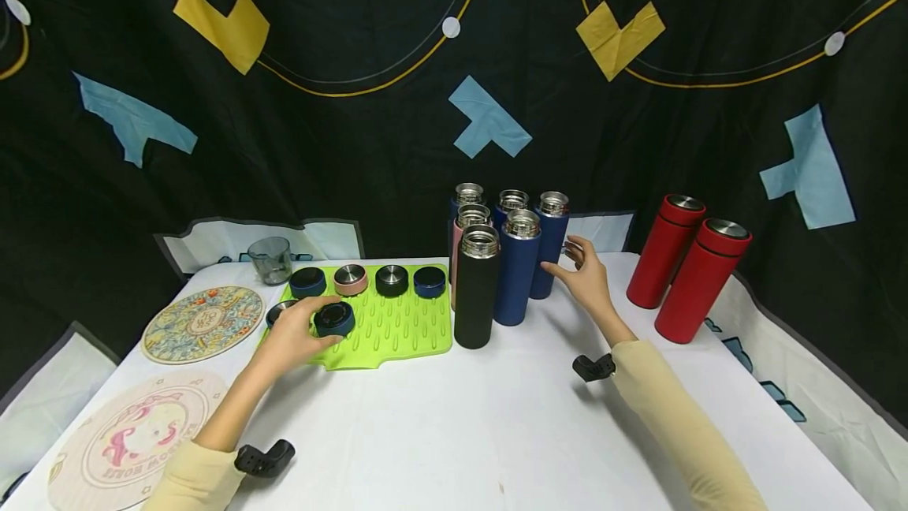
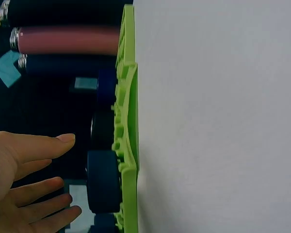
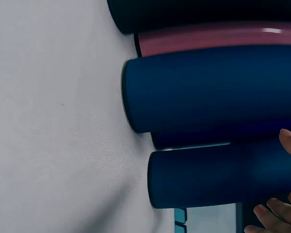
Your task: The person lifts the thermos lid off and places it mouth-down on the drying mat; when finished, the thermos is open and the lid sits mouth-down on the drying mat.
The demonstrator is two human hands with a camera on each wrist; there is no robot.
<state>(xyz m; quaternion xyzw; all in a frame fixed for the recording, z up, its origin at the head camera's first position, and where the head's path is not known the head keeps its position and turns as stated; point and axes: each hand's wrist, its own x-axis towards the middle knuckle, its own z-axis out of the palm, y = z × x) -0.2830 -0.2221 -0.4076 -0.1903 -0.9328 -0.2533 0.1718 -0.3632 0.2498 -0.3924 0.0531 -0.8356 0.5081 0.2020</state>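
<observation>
My left hand (image 1: 292,335) hovers at a navy lid (image 1: 334,319) on the green drying mat (image 1: 404,330). In the left wrist view, its thumb and fingers are spread, with a gap before the lid (image 2: 104,181). Behind that lid stand a row of several more lids, among them a pink one (image 1: 351,280) and a black one (image 1: 392,281). My right hand (image 1: 587,278) is beside the rearmost right blue bottle (image 1: 545,274), fingers parted, thumb tip overlapping the bottle (image 3: 213,177) in the right wrist view. That bottle is uncapped, its steel neck bare.
Left of it cluster several uncapped bottles, including a black one (image 1: 474,298) and a blue one (image 1: 516,274). Two capped red bottles (image 1: 698,282) stand at the right. A glass (image 1: 271,260), a patterned round mat (image 1: 204,324) and a pink round mat (image 1: 135,444) are on the left.
</observation>
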